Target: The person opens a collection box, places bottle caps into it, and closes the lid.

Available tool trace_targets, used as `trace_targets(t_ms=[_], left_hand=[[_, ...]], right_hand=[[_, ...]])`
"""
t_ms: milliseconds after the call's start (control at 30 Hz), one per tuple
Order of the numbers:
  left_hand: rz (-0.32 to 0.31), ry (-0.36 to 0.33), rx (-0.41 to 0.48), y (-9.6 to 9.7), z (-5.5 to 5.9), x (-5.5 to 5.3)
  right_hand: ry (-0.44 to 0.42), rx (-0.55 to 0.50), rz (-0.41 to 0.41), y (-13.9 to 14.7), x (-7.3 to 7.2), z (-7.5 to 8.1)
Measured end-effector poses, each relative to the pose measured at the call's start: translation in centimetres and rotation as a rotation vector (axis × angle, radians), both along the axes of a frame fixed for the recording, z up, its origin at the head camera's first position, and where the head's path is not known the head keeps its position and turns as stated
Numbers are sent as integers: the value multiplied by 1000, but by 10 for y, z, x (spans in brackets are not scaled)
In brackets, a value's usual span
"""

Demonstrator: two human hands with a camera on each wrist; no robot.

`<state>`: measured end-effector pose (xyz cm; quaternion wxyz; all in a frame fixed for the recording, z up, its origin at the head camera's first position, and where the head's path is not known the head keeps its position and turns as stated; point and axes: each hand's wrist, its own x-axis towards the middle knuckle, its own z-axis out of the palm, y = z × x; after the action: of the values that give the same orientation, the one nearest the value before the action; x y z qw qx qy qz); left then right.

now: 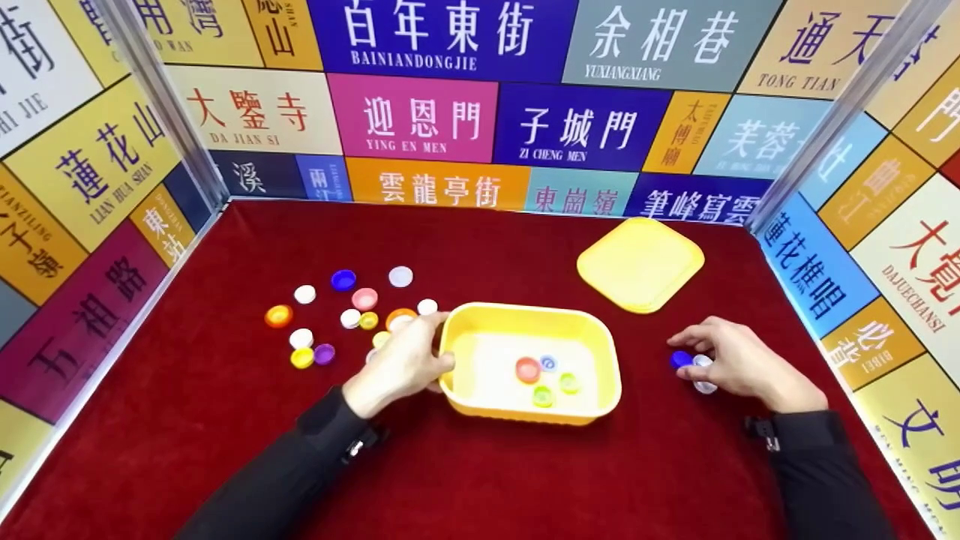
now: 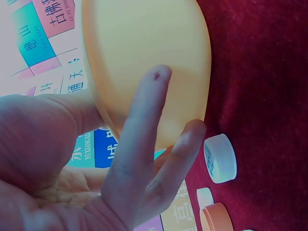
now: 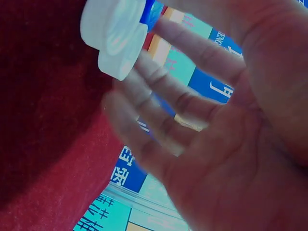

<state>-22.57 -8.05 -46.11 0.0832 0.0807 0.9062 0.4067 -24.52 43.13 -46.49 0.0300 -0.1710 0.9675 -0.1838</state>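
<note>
My left hand [image 1: 405,356] grips the left wall of a yellow plastic tub [image 1: 611,367], thumb over the rim and fingers along the outside. Inside the tub lie a red bottle cap [image 1: 528,369], a pale blue cap [image 1: 548,364] and two green caps [image 1: 569,383]. To the tub's right, my right hand [image 1: 739,364] reaches down with loosely bent, spread fingers. A blue cap [image 1: 681,359] sits between its thumb and index finger, right at the fingertips. White caps [image 3: 115,38] lie against the blue one, partly behind the thumb in the head view.
Left of the tub, several loose caps are scattered, among them an orange cap [image 1: 278,316], a purple cap [image 1: 324,354] and a pink cap [image 1: 364,299]. A yellow lid [image 1: 641,264] lies behind on the red cloth [image 1: 487,480]. Printed panels [image 1: 412,116] wall the table in.
</note>
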Motion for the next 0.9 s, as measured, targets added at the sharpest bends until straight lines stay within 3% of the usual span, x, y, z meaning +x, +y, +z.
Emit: trace_targets(t_ms=[200, 633, 767, 900], left_hand=[[11, 10, -39, 0, 0, 1], [8, -15, 4, 1, -1, 0], [11, -14, -1, 1, -1, 1], [12, -7, -1, 0, 1, 1]], right_hand=[[-53, -40, 0, -4, -2, -1], [-68, -50, 2, -8, -2, 2], [-25, -70, 12, -11, 0, 5], [99, -124, 60, -21, 1, 14]])
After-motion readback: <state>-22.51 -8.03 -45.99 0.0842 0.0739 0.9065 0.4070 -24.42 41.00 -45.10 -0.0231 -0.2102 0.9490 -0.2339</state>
